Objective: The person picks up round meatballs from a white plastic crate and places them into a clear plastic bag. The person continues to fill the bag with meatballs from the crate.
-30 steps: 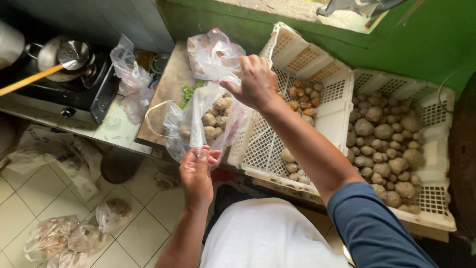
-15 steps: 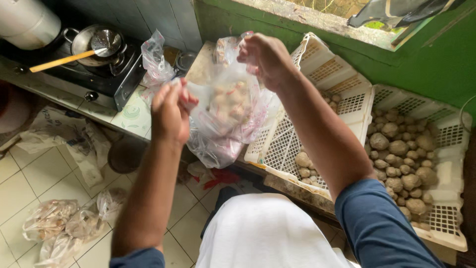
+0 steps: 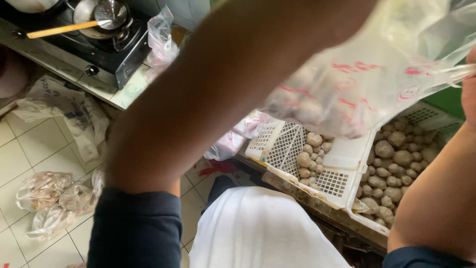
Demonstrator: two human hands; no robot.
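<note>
A clear plastic bag [image 3: 377, 84] with red print hangs close in front of the camera, with pale round balls [image 3: 302, 106] lumped in its lower left corner. My left forearm [image 3: 223, 89] crosses the view diagonally, and its hand is out of frame above the top edge. My right hand [image 3: 468, 94] shows only partly at the right edge, gripping the bag's stretched rim. Below the bag sit white slotted crates [image 3: 342, 159] holding several brownish balls [image 3: 396, 159].
A gas stove [image 3: 99, 44] with a metal pot and a wooden-handled ladle [image 3: 59, 30] stands at the upper left. Another tied plastic bag [image 3: 161, 39] rests beside it. Filled plastic bags [image 3: 49, 193] lie on the tiled floor at lower left. My white apron [image 3: 258, 233] fills the bottom centre.
The bag has been lifted much closer to the camera. My left arm has risen across the view and its hand has left the frame. My right hand has shifted to the right edge.
</note>
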